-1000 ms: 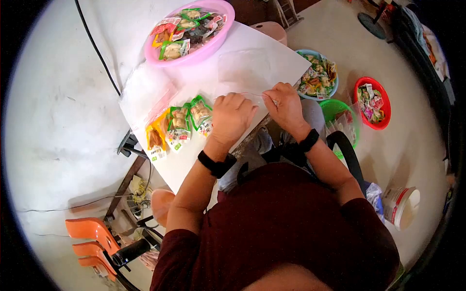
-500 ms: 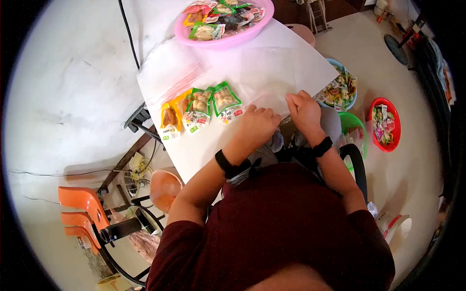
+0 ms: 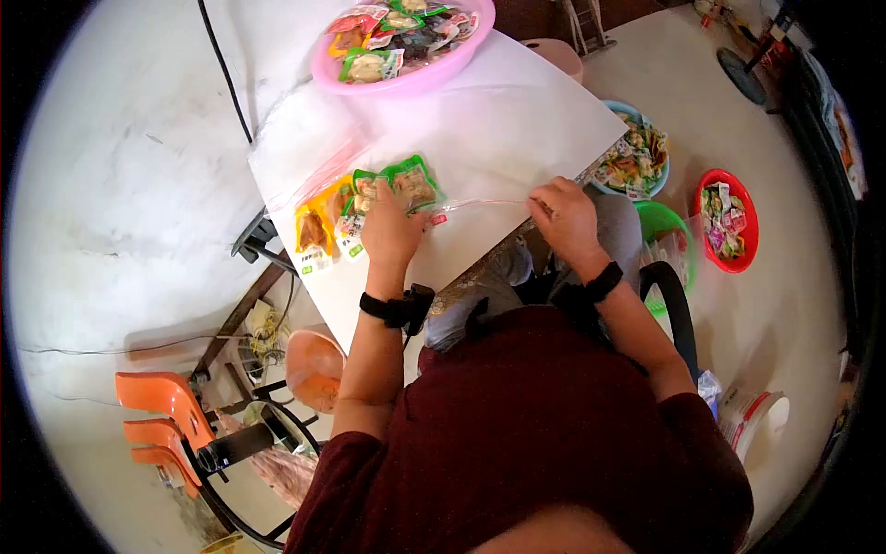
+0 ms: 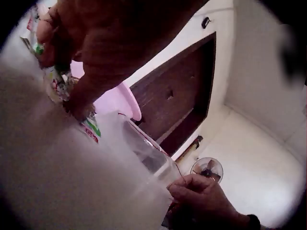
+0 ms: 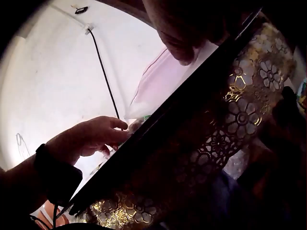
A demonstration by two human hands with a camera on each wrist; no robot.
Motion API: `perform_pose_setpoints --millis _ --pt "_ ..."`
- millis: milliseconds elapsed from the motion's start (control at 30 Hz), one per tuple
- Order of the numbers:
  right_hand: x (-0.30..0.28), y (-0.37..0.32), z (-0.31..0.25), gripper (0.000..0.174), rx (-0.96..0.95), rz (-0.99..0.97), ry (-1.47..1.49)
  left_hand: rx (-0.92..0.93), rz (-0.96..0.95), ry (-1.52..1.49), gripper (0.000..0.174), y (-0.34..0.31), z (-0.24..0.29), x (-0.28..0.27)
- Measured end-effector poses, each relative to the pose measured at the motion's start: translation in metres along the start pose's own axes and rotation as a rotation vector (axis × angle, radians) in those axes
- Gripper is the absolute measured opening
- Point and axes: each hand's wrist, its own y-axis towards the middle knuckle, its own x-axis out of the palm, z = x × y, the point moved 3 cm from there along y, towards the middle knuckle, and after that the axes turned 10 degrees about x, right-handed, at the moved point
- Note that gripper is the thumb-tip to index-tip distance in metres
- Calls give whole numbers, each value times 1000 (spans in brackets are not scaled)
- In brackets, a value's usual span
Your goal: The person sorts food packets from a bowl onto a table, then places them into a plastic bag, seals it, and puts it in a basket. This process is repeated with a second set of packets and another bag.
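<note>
My left hand (image 3: 392, 231) reaches over the row of food packets, its fingers on the middle green-edged packet (image 3: 364, 189) and its thumb toward the right green-edged packet (image 3: 413, 180). In the left wrist view, thumb and fingers lie on either side of crinkled packets (image 4: 55, 86). My right hand (image 3: 565, 217), at the table's near edge, pinches the red-lined mouth of a clear zip bag (image 4: 144, 146). The bag stretches from there toward the packets. A yellow-edged packet (image 3: 316, 231) lies at the row's left end.
A pink basin (image 3: 406, 85) of packets stands at the table's back. More clear bags (image 3: 314, 152) lie on the white table (image 3: 323, 309). Blue (image 3: 637, 152), green (image 3: 664, 245) and red (image 3: 729, 220) basins stand on the right. A black cable (image 3: 224, 74) hangs along the wall.
My left hand has left the bag's mouth and moved left onto the packets. My right hand keeps its pinch on the bag, and the red-lined edge now runs out toward the packets.
</note>
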Motion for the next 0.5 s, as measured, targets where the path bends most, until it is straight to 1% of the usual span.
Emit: perform_pose_setpoints --millis 67,100,167,200,233,300,367,400,500 --pt "-4 1 -3 6 -57 60 2 -61 51 -173 63 5 -20 15" --pt "-5 2 -4 7 -84 89 3 -86 37 -270 59 7 -26 17" --pt "-7 3 -5 7 -70 98 -22 -138 5 -460 50 9 -40 23" --pt "-7 3 -6 7 -62 101 -35 -124 138 -654 40 14 -78 58" --pt "-8 4 -6 6 -73 113 -21 -199 199 -971 41 7 -70 45" --pt "-8 6 -8 6 -98 137 11 -185 166 -1121 38 -4 -55 8" --pt "-9 8 -12 5 -113 140 18 -209 263 -1307 36 -9 -61 -2" --pt "-9 9 -14 5 -121 141 23 -153 234 -1392 32 -10 -64 -9" --pt "-7 11 -21 6 -117 124 5 -140 228 -1521 30 -25 -33 -49"
